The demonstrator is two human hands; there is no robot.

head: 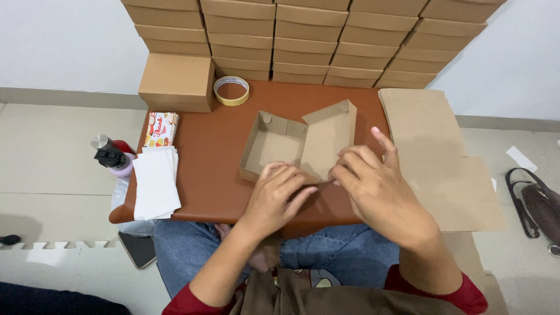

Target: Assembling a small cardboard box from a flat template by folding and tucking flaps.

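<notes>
A half-folded brown cardboard box (274, 143) lies open on a small reddish-brown table (216, 163), its lid flap (329, 137) tilted up to the right. My left hand (280, 192) rests on the box's near wall, fingers pressing its front edge. My right hand (373, 184) pinches the near edge of the lid flap beside it, index finger raised. Both hands meet at the box's front corner, which they hide.
Stacks of finished brown boxes (315, 41) line the wall, one single box (177, 81) at left. A tape roll (231, 90), white paper sheets (154, 181), printed cards (161, 128), and bottles (114, 157) lie left. Flat cardboard blanks (437, 157) are at right, a bag (539, 204) beyond.
</notes>
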